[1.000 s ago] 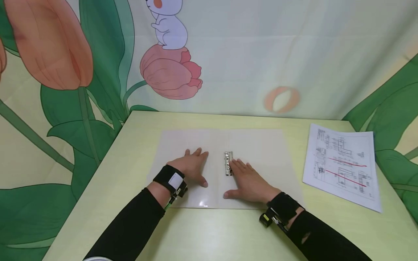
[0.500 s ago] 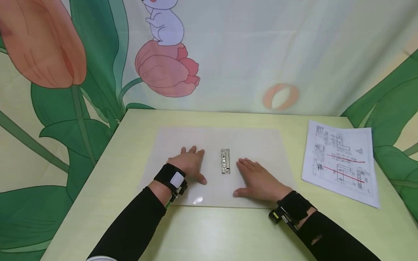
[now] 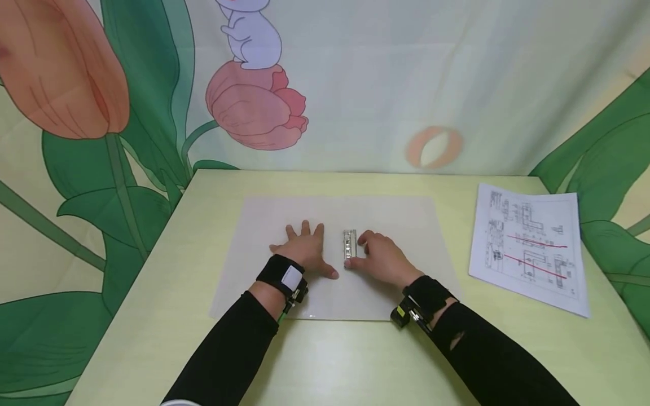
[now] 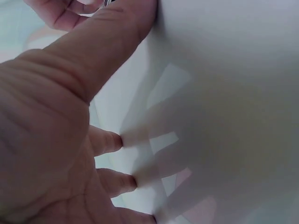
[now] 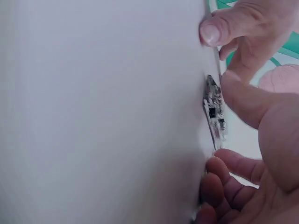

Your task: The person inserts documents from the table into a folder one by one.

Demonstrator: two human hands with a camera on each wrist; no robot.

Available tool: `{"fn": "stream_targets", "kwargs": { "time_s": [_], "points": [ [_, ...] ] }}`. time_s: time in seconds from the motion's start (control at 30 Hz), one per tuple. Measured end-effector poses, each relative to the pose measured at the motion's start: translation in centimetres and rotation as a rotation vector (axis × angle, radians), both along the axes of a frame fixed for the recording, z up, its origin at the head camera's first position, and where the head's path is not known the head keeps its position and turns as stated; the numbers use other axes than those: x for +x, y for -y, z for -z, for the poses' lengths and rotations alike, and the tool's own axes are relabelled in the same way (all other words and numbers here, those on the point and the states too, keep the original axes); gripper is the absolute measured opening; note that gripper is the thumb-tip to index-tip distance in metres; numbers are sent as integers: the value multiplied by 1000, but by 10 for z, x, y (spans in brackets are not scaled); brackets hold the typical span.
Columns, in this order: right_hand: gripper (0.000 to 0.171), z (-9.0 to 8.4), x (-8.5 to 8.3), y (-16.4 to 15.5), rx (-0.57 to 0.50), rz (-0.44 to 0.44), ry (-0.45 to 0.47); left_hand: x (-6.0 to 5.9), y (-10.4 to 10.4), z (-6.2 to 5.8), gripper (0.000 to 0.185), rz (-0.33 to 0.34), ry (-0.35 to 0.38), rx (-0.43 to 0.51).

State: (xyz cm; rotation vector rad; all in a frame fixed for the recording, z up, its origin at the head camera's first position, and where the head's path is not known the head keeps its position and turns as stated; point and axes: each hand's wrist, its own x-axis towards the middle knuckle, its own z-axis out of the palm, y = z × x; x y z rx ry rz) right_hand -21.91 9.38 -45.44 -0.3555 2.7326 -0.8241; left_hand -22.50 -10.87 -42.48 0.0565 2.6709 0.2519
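One metal clip [image 3: 350, 242] lies near the middle of one whitish sheet [image 3: 391, 217], slightly toward its right half; its long axis runs away from the person, nearly square to the sheet's near edge, one narrow end facing the person and the other the patterned backdrop [image 3: 365, 101]. Two hands flank it; the left hand [image 3: 304, 251] rests on the sheet to the clip's left, fingers spread wide, thumb reaching toward the clip but apart from it; the right hand [image 3: 383, 256] is at the clip's right, fingers curved, thumb tip at the near end, index fingertip just beside the long right edge; whether they pinch the metal I cannot tell. Each wrist wears one black band, two in all; one printed drawing [image 3: 525, 225] shows at the table's [image 3: 325, 361] right side, crossed by two red lines [image 3: 535, 266]; how many pages lie beneath I cannot tell.
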Motion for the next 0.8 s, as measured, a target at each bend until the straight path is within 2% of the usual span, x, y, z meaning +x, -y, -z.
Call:
{"fn": "stream_targets", "kwargs": {
  "time_s": [0.17,0.53,0.63,0.67,0.8],
  "points": [
    [63,2,-4,5,19,39,9,-2,0,0,128,2,18,-4],
    [65,-1,-4,7,50,60,26,-2,-3,-2,126,2,33,-9],
    [64,-2,-5,8,55,58,30,-4,-3,0,126,-4,40,-16],
    [64,-2,-5,9,58,55,30,-6,-2,5,128,-3,34,-21],
    [64,-1,-6,10,68,45,33,-6,-1,5,127,-5,44,-21]
  ]
}}
